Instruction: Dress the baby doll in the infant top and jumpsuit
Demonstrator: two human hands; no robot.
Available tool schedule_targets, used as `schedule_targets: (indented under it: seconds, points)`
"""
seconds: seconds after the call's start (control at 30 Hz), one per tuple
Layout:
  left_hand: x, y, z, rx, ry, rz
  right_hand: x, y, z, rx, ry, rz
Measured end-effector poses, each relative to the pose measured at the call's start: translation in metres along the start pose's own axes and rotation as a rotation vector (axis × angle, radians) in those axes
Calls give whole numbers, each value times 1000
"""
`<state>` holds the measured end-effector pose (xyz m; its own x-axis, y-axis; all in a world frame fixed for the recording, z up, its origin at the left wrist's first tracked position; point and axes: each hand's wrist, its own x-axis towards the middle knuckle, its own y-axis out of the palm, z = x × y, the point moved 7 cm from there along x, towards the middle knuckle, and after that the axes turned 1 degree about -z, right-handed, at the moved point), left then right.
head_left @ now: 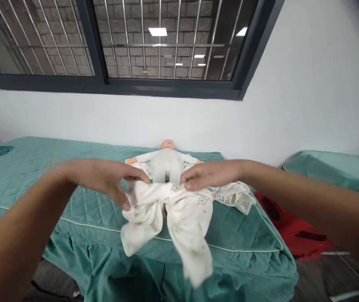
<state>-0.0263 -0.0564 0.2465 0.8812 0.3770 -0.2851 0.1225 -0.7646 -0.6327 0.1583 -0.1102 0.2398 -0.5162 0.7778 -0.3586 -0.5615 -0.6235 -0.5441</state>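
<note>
Small white baby trousers (190, 216) with a faint animal print hang between my hands, legs dangling toward the bed's near edge and a little blurred. My left hand (110, 176) pinches the waistband at its left end, thumb below and fingers above. At the other end my right hand (204, 174) grips the waistband with the fingers closed. Behind the trousers a baby doll (167, 161) lies on its back in a white top, arms spread; its lower body is mostly hidden. A printed white garment (236, 197) lies crumpled to the right of the doll.
A green quilted massage-style bed (88, 209) carries everything, with a face hole at its far left. Another green-covered bed (339, 167) stands at right. A red object (292, 230) sits between them. Behind are a white wall and a barred window (167, 42).
</note>
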Motion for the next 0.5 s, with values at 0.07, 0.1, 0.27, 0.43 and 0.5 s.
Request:
schedule_targets:
  seconds: [0.07, 0.1, 0.27, 0.43, 0.5]
  points:
    - [-6, -26, -24, 186, 2, -101, -3, -17, 23, -11, 14, -72]
    - [-8, -37, -39, 277, 6, -178, -5, -25, 36, -18, 20, -114]
    - [-27, -65, -111, 618, 45, -564, -26, -43, 98, -116, 6, -234]
    - [-50, -72, -141, 668, 81, -763, -54, -46, 137, -191, -65, -285]
    - [-51, -73, -136, 645, 74, -737, -66, -58, 141, -228, -101, -406]
